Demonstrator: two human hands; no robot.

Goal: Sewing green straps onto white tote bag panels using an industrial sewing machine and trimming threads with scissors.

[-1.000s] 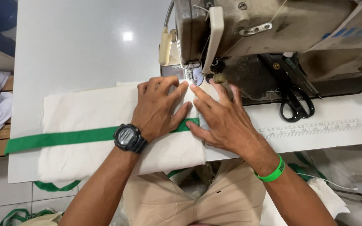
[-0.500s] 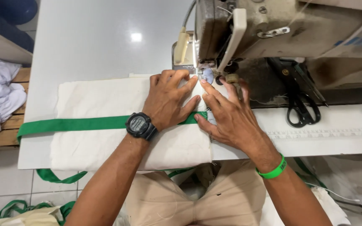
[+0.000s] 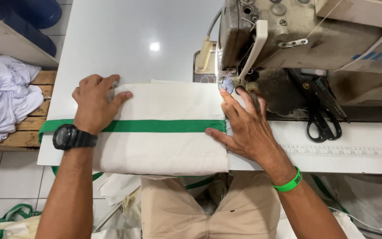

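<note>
A cream cloth panel [image 3: 164, 146] with a green strap [image 3: 164, 126] sewn across it lies flat on the white sewing table [image 3: 124, 40]. My left hand [image 3: 94, 102], with a black watch on its wrist, presses flat on the cloth's left end, over the strap. My right hand [image 3: 244, 126], with a green wristband, rests with its fingers spread at the cloth's right edge, fingertips close to the presser foot [image 3: 228, 85] of the grey sewing machine [image 3: 306, 40].
Black scissors [image 3: 321, 121] lie on the machine bed to the right, above a printed ruler strip [image 3: 345, 151]. A pile of white cloth [image 3: 5, 104] sits on a wooden shelf at left. More cloth and green straps hang below the table's front edge.
My left hand has slid left along the cloth, away from the needle. My right hand stays by the presser foot. The cloth now lies further left and flat.
</note>
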